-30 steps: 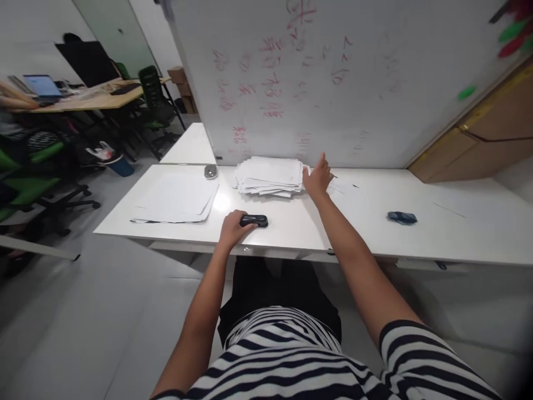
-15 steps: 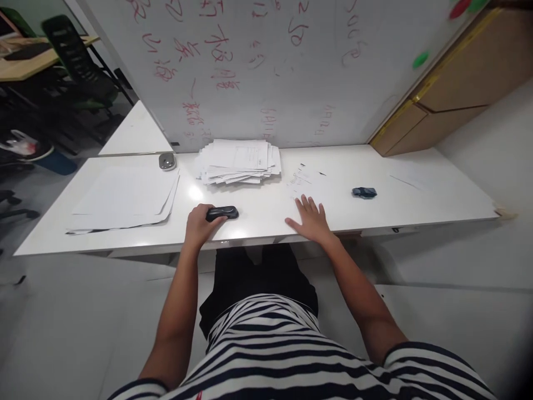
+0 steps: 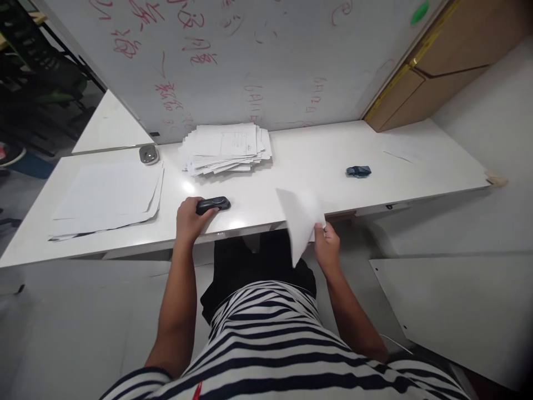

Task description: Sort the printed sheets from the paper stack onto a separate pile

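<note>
My left hand (image 3: 191, 219) is wrapped round the rear of a black stapler (image 3: 217, 204), which rests on the white table. At the table's front edge my right hand (image 3: 327, 244) is closed on white paper (image 3: 302, 214), with the thumb on top. The paper is bent and slightly blurred, and its near corner hangs past the edge. I cannot tell how many sheets it is. Behind the stapler lies a thick, uneven stack of printed papers (image 3: 227, 141).
Large blank sheets (image 3: 104, 191) lie at the table's left, near a small grey rounded device (image 3: 149, 154). A dark blue bundle (image 3: 358, 171) and a thin sheet (image 3: 400, 147) lie to the right. A whiteboard (image 3: 229, 66) and brown cardboard boxes (image 3: 449, 50) stand behind.
My right hand lay spread flat on the table and now grips paper lifted off it at the front edge. The left hand keeps hold of the stapler. The view has shifted slightly.
</note>
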A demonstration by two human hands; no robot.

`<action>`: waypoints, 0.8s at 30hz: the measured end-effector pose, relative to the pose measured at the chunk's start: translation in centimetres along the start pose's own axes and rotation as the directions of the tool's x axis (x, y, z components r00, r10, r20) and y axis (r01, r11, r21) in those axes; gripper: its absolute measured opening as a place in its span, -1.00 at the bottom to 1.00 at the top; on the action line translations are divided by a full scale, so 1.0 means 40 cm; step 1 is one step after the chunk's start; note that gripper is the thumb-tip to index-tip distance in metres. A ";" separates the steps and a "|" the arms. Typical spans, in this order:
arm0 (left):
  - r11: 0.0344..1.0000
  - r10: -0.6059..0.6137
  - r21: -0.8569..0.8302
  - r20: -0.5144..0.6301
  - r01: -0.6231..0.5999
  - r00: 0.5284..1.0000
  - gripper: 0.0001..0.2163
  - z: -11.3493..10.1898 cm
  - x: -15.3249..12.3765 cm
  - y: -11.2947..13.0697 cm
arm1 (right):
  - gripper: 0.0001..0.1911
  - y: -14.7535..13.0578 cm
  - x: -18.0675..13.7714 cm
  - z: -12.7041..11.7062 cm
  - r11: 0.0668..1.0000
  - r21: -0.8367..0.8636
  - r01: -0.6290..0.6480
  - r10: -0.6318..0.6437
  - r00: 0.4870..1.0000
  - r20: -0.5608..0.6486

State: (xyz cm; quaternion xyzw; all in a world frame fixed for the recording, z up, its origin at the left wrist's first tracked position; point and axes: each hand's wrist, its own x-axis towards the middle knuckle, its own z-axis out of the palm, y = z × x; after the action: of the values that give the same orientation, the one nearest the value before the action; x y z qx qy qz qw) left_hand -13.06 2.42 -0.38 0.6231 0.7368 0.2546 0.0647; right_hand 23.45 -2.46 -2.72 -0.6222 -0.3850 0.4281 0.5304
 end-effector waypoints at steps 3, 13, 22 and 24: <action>1.000 -0.005 0.003 0.021 0.005 1.000 -0.59 -0.003 0.000 0.005 | -0.61 0.005 -0.005 0.001 0.992 -0.126 -0.011 0.010 1.000 -0.007; 0.999 -0.007 -0.032 0.051 0.009 0.999 -0.60 -0.017 -0.010 0.010 | -0.64 0.017 -0.035 0.049 0.996 -0.077 -0.043 0.048 0.997 0.061; 0.998 0.061 0.006 0.045 -0.061 0.997 -0.60 -0.011 -0.007 -0.013 | -0.59 0.067 -0.028 0.112 0.978 0.177 -0.114 0.103 0.992 0.073; 0.998 0.042 0.047 0.026 -0.043 0.999 -0.58 -0.005 -0.001 -0.018 | -0.59 0.071 -0.021 0.108 0.983 0.161 -0.093 0.080 0.993 0.090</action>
State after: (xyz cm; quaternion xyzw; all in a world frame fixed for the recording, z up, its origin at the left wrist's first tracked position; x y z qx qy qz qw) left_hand -13.75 2.25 -0.55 0.6432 0.7282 0.2305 0.0537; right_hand 19.16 -2.22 -5.72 -0.5740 -0.3428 0.5067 0.5443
